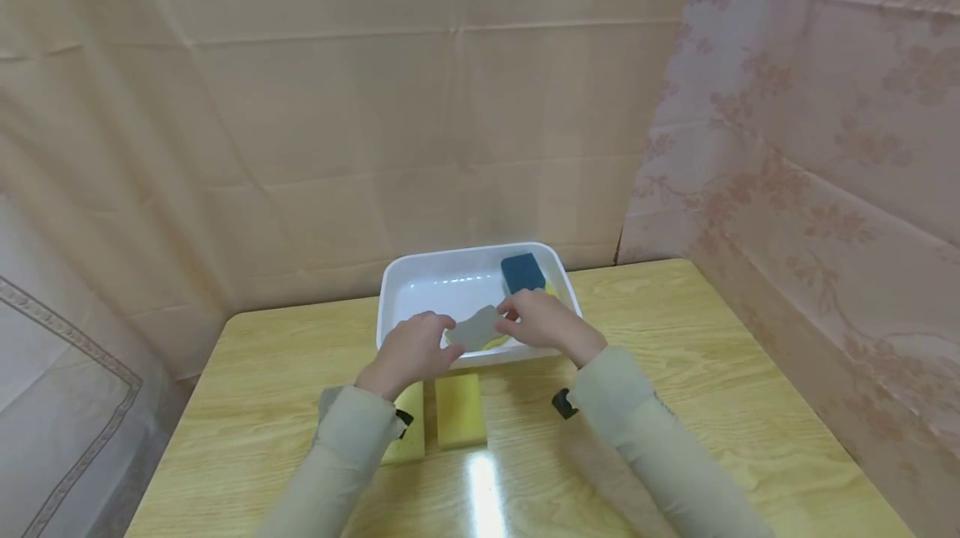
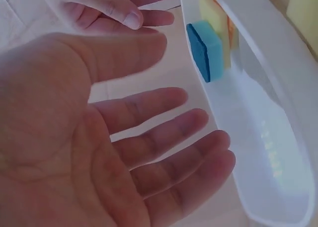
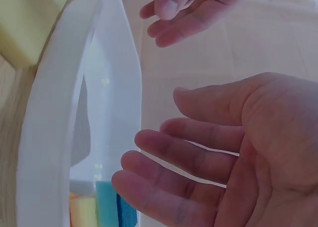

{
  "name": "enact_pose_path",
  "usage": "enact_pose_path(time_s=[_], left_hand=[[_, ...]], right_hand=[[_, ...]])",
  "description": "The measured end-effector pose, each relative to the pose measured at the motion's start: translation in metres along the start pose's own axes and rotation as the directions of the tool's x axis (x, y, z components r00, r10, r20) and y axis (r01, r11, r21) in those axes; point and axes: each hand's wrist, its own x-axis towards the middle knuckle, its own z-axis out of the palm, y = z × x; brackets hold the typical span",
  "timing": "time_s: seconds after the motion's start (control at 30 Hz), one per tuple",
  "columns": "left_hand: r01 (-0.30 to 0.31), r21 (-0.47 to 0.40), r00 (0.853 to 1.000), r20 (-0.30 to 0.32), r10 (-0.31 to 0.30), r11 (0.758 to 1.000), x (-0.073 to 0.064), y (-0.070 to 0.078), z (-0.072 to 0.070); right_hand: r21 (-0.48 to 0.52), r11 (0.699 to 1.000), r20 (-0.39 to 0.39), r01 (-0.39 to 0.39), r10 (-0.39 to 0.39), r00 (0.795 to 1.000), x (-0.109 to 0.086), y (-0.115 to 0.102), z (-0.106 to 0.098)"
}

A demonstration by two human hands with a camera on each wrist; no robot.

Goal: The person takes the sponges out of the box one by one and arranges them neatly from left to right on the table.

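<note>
Both hands are over the white tray (image 1: 420,258), fingers extended and nothing between them. My left hand (image 1: 412,346) is above its near left side, thumb and fingers apart. On the other side is my right hand (image 1: 543,323), its palm facing the left one in the wrist views. Between the hands, a grey piece with a wavy outline (image 1: 476,328) lies in the tray with a yellow edge showing under it. At the right end of the tray stands a blue sponge (image 2: 211,50) with a dark scouring face, beside a pale yellow sponge (image 2: 213,18).
Two yellow sponges, one (image 1: 461,410) and another (image 1: 411,445) partly behind the left wrist, lie on the wooden table (image 1: 750,405) in front of the tray. A beige curtain (image 1: 420,122) hangs behind, and a floral cloth (image 1: 810,146) covers the right side.
</note>
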Motion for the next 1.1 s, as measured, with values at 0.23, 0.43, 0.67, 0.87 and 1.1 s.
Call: enact_pose_path(time_s=[0.23, 0.43, 0.67, 0.87, 1.1], left_hand=[[-0.029, -0.189, 0.976, 0.207, 0.068, 0.982, 0.018, -0.011, -0.009], [-0.042, -0.315, 0.933, 0.329, 0.150, 0.948, 0.038, -0.022, -0.016], [0.121, -0.467, 0.878, 0.462, 0.126, 0.876, 0.056, -0.030, -0.022], [0.232, -0.582, 0.841, 0.523, 0.141, 0.779, 0.069, -0.037, -0.020], [0.334, -0.549, 0.826, 0.561, 0.042, 0.766, 0.084, -0.043, -0.016]], right_hand=[[0.029, 0.999, 0.027, 0.030, -0.031, 0.999, 0.012, 0.004, -0.007], [0.030, 0.999, 0.082, 0.044, -0.046, 0.996, 0.023, 0.007, -0.012], [0.142, 0.988, 0.160, -0.058, 0.035, 0.987, 0.034, 0.017, -0.017], [0.227, 0.963, 0.209, -0.147, 0.099, 0.973, 0.042, 0.026, -0.015], [0.219, 0.948, 0.269, -0.229, 0.167, 0.949, 0.058, 0.031, -0.015]])
